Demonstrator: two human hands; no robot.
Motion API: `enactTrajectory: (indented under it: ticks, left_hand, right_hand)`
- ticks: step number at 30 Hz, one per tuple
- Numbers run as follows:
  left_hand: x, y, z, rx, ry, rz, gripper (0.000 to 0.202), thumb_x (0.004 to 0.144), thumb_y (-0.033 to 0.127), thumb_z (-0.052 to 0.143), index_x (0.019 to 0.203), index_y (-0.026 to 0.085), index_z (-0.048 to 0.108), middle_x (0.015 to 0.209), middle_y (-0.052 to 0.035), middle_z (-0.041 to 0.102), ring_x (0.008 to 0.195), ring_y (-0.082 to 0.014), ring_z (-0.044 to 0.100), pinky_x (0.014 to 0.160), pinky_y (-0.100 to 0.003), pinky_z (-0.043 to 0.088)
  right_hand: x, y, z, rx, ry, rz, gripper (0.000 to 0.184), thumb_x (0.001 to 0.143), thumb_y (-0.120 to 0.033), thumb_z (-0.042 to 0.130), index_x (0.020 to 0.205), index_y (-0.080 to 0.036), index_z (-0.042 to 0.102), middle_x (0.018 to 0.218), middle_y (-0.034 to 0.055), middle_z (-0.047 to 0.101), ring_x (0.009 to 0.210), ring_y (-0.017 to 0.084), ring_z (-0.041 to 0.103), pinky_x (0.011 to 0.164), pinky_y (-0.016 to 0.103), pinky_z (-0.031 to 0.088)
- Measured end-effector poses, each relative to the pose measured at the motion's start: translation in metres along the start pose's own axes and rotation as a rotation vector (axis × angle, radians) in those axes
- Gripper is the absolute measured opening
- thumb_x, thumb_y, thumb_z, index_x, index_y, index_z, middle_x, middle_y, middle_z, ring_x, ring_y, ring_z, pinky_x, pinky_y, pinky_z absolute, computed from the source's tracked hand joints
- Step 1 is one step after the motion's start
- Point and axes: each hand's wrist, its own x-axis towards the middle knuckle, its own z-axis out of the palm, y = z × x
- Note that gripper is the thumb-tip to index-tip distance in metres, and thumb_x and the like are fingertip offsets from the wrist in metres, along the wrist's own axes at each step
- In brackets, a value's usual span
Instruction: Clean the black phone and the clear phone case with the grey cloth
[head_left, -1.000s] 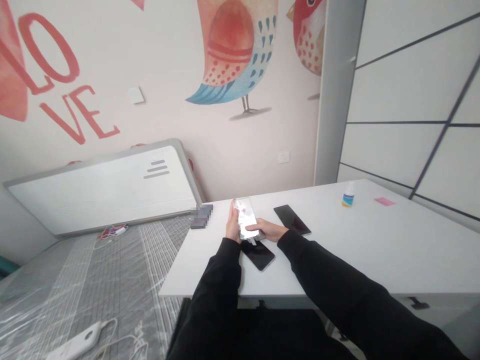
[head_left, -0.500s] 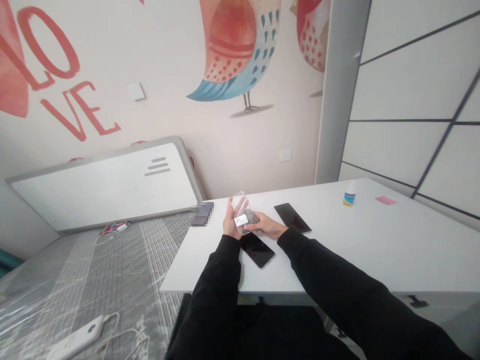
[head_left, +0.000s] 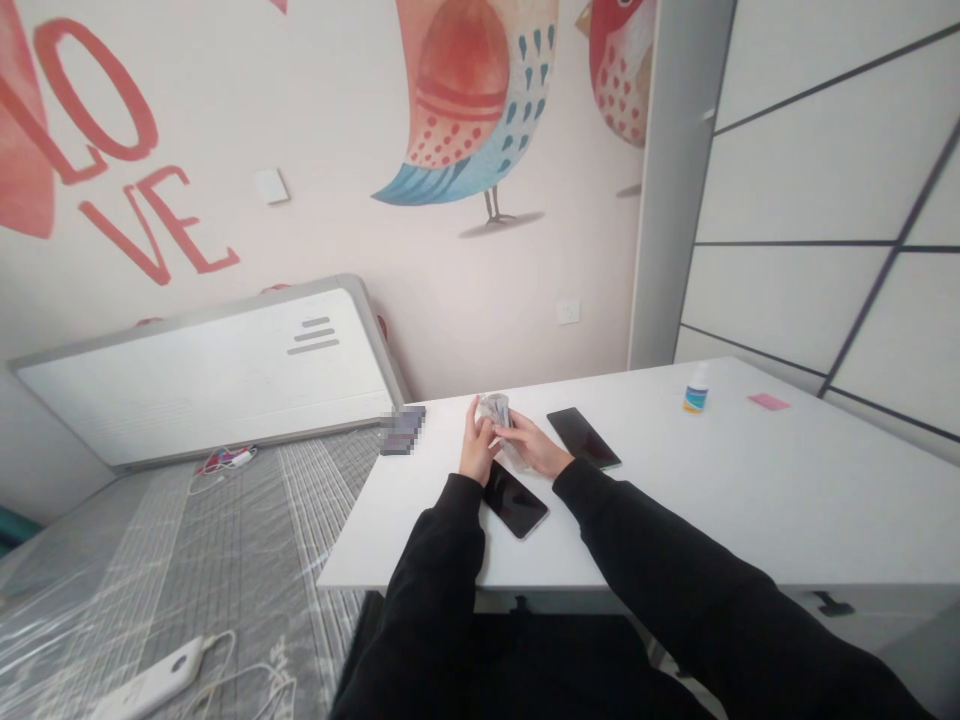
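Both of my hands meet above the white table (head_left: 750, 500), close to its far left part. My left hand (head_left: 477, 448) and my right hand (head_left: 531, 440) together grip a small crumpled clear plastic film (head_left: 496, 410), bunched up between the fingers. A black phone (head_left: 514, 498) lies screen up on the table just under my left wrist. A second black phone (head_left: 583, 437) lies to the right of my right hand.
A small bottle with a blue label (head_left: 697, 390) and a pink slip (head_left: 769, 402) sit at the table's far right. A dark blurred object (head_left: 401, 430) rests at the far left corner. Left of the table is a plastic-covered mattress (head_left: 165, 570) with a white power bank (head_left: 154, 685) and cables.
The flat clear film that my hands held up a second ago has been folded and crumpled into a small wad between both hands.
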Motion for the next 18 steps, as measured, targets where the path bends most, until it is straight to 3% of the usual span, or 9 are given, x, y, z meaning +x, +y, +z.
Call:
enactTrajectory:
  ticks: [2,4,7,12,15,18]
  left_hand:
    - [0.000,-0.001,0.003,-0.032,-0.033,-0.065,0.058,0.097,0.048,0.060,0.152,0.034,0.045,0.140,-0.0081,0.063,0.104,-0.0205,0.069,0.084,-0.030,0.055]
    - [-0.001,0.000,0.006,-0.109,-0.070,-0.134,0.058,0.102,0.058,0.045,0.149,0.026,0.050,0.138,-0.0117,0.064,0.111,-0.0249,0.068,0.092,-0.035,0.056]
    - [-0.004,0.002,0.009,-0.217,-0.100,-0.147,0.058,0.106,0.055,0.033,0.145,0.018,0.055,0.130,-0.0128,0.069,0.120,-0.0274,0.065,0.102,-0.038,0.053]
    - [-0.007,0.015,0.006,-0.393,-0.088,-0.199,0.057,0.105,0.044,0.034,0.146,0.009,0.052,0.125,-0.0155,0.071,0.122,-0.0306,0.065,0.111,-0.045,0.046]
    - [-0.008,0.024,0.001,-0.484,-0.099,-0.184,0.060,0.104,0.040,0.029,0.158,0.015,0.035,0.124,-0.0154,0.071,0.118,-0.0300,0.068,0.113,-0.051,0.042]
    - [-0.009,0.029,0.000,-0.509,-0.133,-0.164,0.060,0.103,0.037,0.030,0.162,0.030,0.024,0.125,-0.0104,0.072,0.114,-0.0277,0.071,0.113,-0.054,0.041]
  right_hand:
    - [0.000,0.005,0.000,-0.121,0.008,-0.024,0.046,0.085,-0.048,0.073,0.126,-0.029,0.068,0.121,0.0058,0.070,0.108,0.026,0.065,0.089,0.037,0.053]
    - [-0.001,0.008,-0.002,-0.273,0.015,-0.100,0.051,0.093,-0.060,0.062,0.135,-0.031,0.063,0.133,0.0067,0.064,0.118,0.027,0.060,0.097,0.040,0.050]
    - [-0.003,0.010,-0.004,-0.600,0.006,-0.295,0.053,0.097,-0.065,0.052,0.134,-0.029,0.065,0.144,0.0098,0.055,0.132,0.028,0.048,0.115,0.044,0.036]
    - [-0.009,0.010,-0.002,-1.050,-0.109,-0.520,0.062,0.096,-0.073,0.047,0.110,-0.019,0.074,0.128,0.0175,0.063,0.124,0.034,0.049,0.116,0.058,0.030]
    - [-0.014,0.009,0.004,-1.311,-0.252,-0.637,0.060,0.100,-0.068,0.042,0.111,-0.018,0.072,0.129,0.0159,0.065,0.128,0.033,0.051,0.121,0.061,0.023]
    - [-0.018,0.004,0.010,-1.480,-0.267,-0.634,0.047,0.104,-0.057,0.047,0.118,-0.019,0.070,0.131,0.0129,0.068,0.133,0.031,0.050,0.125,0.062,0.015]
